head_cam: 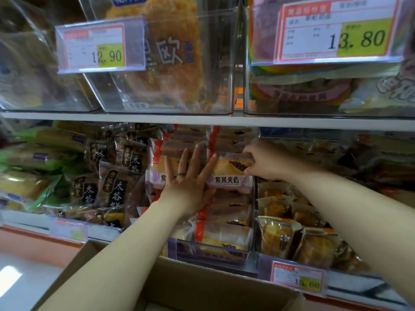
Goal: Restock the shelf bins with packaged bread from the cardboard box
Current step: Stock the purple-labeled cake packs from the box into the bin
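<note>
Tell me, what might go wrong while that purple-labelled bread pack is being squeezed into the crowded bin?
1. The right hand pinches the purple-labelled clear bread pack at its end; that grip could squash the soft bread.
2. The clear plastic bin already looks full, so the stacked packs may slide forward toward the brown cardboard box once the flat left hand lifts.
</note>
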The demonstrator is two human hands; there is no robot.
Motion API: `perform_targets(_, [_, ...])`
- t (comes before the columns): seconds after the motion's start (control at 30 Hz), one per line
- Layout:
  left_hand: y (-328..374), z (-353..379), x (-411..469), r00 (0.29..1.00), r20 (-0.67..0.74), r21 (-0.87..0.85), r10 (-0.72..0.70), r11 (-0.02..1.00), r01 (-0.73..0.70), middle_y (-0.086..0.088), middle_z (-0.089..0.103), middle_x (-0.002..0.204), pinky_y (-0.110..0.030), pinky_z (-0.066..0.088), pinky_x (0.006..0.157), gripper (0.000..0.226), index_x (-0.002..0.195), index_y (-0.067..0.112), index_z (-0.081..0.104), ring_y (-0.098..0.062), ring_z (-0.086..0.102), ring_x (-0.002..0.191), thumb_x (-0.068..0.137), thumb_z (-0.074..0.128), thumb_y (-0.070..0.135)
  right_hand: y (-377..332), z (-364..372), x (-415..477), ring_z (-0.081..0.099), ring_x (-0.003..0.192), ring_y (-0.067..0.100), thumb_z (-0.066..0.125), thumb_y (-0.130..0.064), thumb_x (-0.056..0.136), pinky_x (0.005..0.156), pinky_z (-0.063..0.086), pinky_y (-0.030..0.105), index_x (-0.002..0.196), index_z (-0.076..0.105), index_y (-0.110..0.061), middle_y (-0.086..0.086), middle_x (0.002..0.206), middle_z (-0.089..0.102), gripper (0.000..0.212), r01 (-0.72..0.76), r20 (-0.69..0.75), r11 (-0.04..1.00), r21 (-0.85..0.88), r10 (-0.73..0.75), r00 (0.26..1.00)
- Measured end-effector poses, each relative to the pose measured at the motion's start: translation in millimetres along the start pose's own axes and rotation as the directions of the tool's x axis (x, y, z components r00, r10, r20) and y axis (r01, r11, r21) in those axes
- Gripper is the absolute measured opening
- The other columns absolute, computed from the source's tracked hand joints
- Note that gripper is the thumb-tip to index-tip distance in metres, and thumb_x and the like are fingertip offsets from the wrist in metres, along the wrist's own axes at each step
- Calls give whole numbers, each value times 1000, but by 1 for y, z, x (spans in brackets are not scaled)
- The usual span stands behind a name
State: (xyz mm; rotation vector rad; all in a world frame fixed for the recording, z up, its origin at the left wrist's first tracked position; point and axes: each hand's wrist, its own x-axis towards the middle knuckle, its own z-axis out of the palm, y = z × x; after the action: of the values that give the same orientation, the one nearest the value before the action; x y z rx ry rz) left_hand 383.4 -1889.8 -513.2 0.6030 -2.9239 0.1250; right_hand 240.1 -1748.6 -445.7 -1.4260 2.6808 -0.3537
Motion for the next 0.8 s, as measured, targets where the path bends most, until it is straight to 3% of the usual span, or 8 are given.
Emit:
perform_targets(0.1, [-9,3,-11,985,-174,-30,-3,1000,-3,-1,-26,154,-62,-16,104,74,141,43,-26,-28,-23,141,86,19,65,-5,-4,-10,49,115,18,72,-33,79,95,44,35,129,51,-25,-2,129,47,54,62,-176,998,8,-60,983])
perform_targets(0.17, [-16,2,-19,961,-258,-64,-103,994,90,-7,-20,156,-64,-16,102,76,146,39,-18,-32,-24,139,88,26,62,-18,-3,-18,39,127,20,67,-34,84,106,36,40,133,47,-30,-2,138,40,54,184,-275,977,-104,-206,939])
perform_targets(0.27, [-25,-1,-24,948,-200,-152,-248,964,221,-14,-20,157,-62,-5,110,81,149,28,-14,-40,-17,143,94,41,52,-41,15,-20,5,144,28,52,-16,93,117,13,50,143,34,-37,0,158,8,57,357,-54,900,-250,-381,923])
perform_targets(0.4, [-31,7,-21,958,-207,-151,-197,974,168,-24,-4,157,-60,7,112,80,150,20,3,-50,-2,141,92,53,41,-48,29,-12,-26,141,30,33,-1,94,113,-2,62,149,16,-38,5,154,-29,68,329,270,889,-320,-248,930])
perform_targets(0.6, [-34,-4,-17,978,15,-85,-206,975,207,-12,-38,150,-45,-7,117,77,144,30,-26,-37,-26,141,97,30,52,-46,29,-6,-31,139,25,41,-2,93,116,0,57,148,4,-45,0,152,-33,79,254,310,938,-236,-175,935])
perform_targets(0.7, [-36,-6,-25,981,-29,-87,-191,978,188,-13,-42,146,-50,-3,118,80,138,33,-32,-41,-25,139,97,35,51,-53,17,-18,-21,143,26,44,-14,96,115,4,53,150,8,-38,-2,156,-24,69,254,216,932,-259,-201,956])
perform_targets(0.73, [-35,-6,-31,982,-91,-47,-166,986,162,-19,-32,149,-54,5,116,85,143,30,-22,-47,-15,141,94,45,48,-56,16,-24,-11,145,27,44,-16,96,115,7,52,150,15,-32,-1,158,-15,64,263,193,915,-306,-211,958])
perform_targets(0.8, [-31,-3,-42,969,-196,-19,-148,989,147,-31,12,153,-65,27,104,85,151,19,22,-58,22,134,81,68,38,-63,20,-36,0,145,29,45,-12,95,114,16,51,147,30,-20,0,160,-2,55,254,223,893,-371,-180,958])
